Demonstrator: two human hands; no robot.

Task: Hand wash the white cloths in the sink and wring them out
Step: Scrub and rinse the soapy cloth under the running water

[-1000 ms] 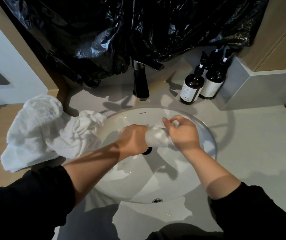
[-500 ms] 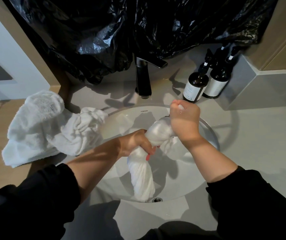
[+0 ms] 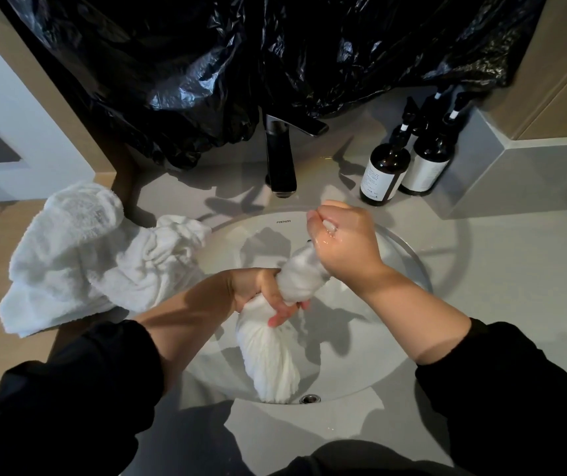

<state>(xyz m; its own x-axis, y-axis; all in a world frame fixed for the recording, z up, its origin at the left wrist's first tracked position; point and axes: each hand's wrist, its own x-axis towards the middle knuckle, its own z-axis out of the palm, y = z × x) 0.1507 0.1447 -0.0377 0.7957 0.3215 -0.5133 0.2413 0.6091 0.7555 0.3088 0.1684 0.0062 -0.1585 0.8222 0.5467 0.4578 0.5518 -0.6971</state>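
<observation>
A wet white cloth is twisted into a rope over the white oval sink. My left hand grips its middle, fingers curled round it. Farther up, my right hand grips the upper end in a fist, and a bit of cloth shows between the fingers. The cloth's loose lower end hangs down to the sink's near wall by the overflow hole. More white cloths lie heaped on the counter left of the sink, one edge at the rim.
A black faucet stands behind the sink, with no water seen running. Two dark pump bottles stand at the back right. Black plastic sheeting hangs over the wall behind. The grey counter stretches to the right.
The cloth was bunched short between both hands. My right hand has lifted its end up and back, my left hand slid down, and the twisted cloth now hangs long into the sink.
</observation>
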